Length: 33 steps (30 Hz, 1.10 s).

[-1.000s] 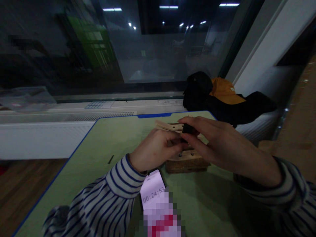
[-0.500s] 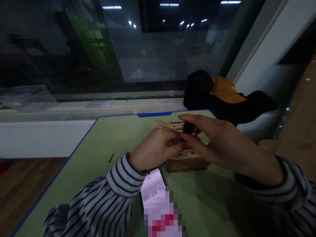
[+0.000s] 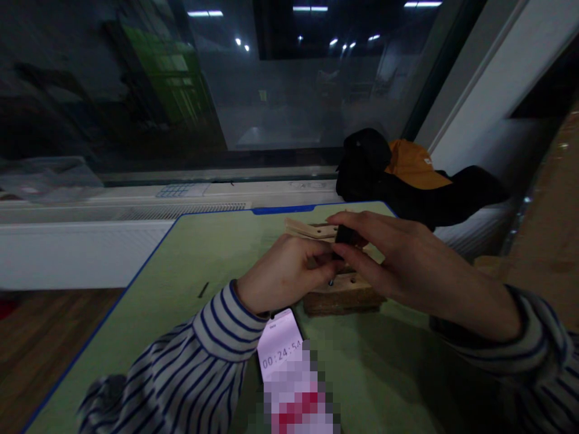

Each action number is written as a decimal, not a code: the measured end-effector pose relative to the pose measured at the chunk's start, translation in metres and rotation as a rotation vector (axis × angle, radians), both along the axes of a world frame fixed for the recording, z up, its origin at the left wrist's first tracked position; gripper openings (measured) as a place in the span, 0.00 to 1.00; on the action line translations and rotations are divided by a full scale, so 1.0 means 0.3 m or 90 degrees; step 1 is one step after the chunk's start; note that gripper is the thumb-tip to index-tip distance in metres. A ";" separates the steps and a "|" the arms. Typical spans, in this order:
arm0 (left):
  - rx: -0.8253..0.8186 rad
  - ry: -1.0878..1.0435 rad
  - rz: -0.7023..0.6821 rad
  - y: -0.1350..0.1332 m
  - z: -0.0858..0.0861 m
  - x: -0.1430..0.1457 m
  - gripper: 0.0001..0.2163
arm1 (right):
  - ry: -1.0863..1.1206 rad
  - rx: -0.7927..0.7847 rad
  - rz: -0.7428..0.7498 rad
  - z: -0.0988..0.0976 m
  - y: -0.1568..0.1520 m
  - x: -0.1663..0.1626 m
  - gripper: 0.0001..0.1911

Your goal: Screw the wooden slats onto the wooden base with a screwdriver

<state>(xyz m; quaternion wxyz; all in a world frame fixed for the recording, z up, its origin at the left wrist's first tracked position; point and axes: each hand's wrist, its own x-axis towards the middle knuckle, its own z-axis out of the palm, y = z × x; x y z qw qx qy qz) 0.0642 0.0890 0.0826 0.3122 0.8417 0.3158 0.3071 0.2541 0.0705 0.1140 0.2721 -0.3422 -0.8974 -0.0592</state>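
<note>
My right hand (image 3: 398, 253) has its thumb and fingers closed on a small dark block-like piece (image 3: 345, 234), over the wooden stack. My left hand (image 3: 289, 268) is closed in a pinch just below it, its fingertips meeting the lower end of the dark piece; what they grip is mostly hidden. A small shiny metal tip (image 3: 331, 282) shows under the left fingers, close to the wood. Beneath both hands lies a wooden block with rough brown sides (image 3: 342, 302) and pale strips with round holes (image 3: 323, 231) on top, partly covered by my hands.
A phone (image 3: 283, 343) showing a timer lies on the green table (image 3: 181, 259) by my left sleeve. A thin dark strip (image 3: 203, 290) lies to the left. Behind stand a radiator (image 3: 81, 253) and a window; dark clothing (image 3: 474, 187) and an orange cap (image 3: 416, 163) lie at the right.
My right fingers and the dark piece have shifted very slightly. The left hand and the wooden stack look unmoved.
</note>
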 end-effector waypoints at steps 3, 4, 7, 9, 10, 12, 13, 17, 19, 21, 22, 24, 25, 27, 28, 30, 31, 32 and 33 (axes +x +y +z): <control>-0.001 -0.002 -0.005 0.001 -0.002 0.000 0.08 | -0.002 0.011 0.000 -0.002 -0.001 0.001 0.18; -0.007 0.002 -0.002 0.001 -0.001 0.001 0.08 | -0.004 0.016 -0.002 -0.002 -0.001 0.000 0.18; -0.032 0.019 0.018 -0.003 0.004 0.003 0.09 | -0.007 0.025 -0.009 -0.002 0.003 -0.002 0.18; -0.048 0.025 0.026 -0.005 0.007 0.005 0.08 | -0.007 0.025 -0.010 0.000 0.005 -0.003 0.18; -0.055 0.024 0.029 -0.006 0.007 0.006 0.08 | -0.007 0.024 -0.010 0.000 0.005 -0.003 0.18; -0.062 0.019 0.032 -0.006 0.005 0.007 0.08 | -0.006 0.022 -0.010 0.001 0.004 -0.003 0.17; -0.063 0.016 0.034 -0.004 0.004 0.007 0.09 | -0.006 0.023 -0.009 0.002 0.004 -0.003 0.17; -0.041 0.018 0.034 0.002 -0.003 0.005 0.08 | -0.004 0.026 -0.006 0.002 0.003 -0.003 0.17; -0.026 0.021 0.035 0.004 -0.003 0.004 0.08 | -0.002 0.032 -0.008 0.002 0.002 -0.003 0.17; -0.020 0.016 0.028 0.004 -0.002 0.004 0.08 | -0.002 0.037 -0.012 0.002 0.002 -0.003 0.16; -0.022 0.013 0.021 0.004 -0.001 0.004 0.08 | -0.002 0.039 -0.014 0.002 0.002 -0.002 0.16; -0.018 0.005 0.012 0.003 0.000 0.004 0.08 | -0.006 0.039 -0.019 0.002 0.003 -0.002 0.16; -0.013 0.004 0.013 0.003 0.000 0.005 0.07 | -0.007 0.039 -0.020 0.002 0.003 -0.003 0.17; -0.007 0.001 0.020 0.002 0.000 0.005 0.07 | -0.005 0.039 -0.019 0.003 0.004 -0.005 0.17; -0.007 0.000 0.023 0.002 0.000 0.005 0.07 | -0.004 0.038 -0.019 0.003 0.004 -0.006 0.17; -0.015 -0.004 0.019 0.001 0.000 0.004 0.07 | -0.003 0.033 -0.018 0.004 0.003 -0.008 0.18; -0.019 -0.008 0.014 0.001 0.000 0.004 0.07 | -0.003 0.027 -0.017 0.005 0.003 -0.009 0.19; -0.022 -0.011 0.008 0.001 0.000 0.004 0.07 | -0.004 0.019 -0.019 0.005 0.002 -0.008 0.20; -0.025 -0.014 0.003 0.001 -0.001 0.004 0.08 | -0.005 0.011 -0.019 0.004 0.002 -0.008 0.22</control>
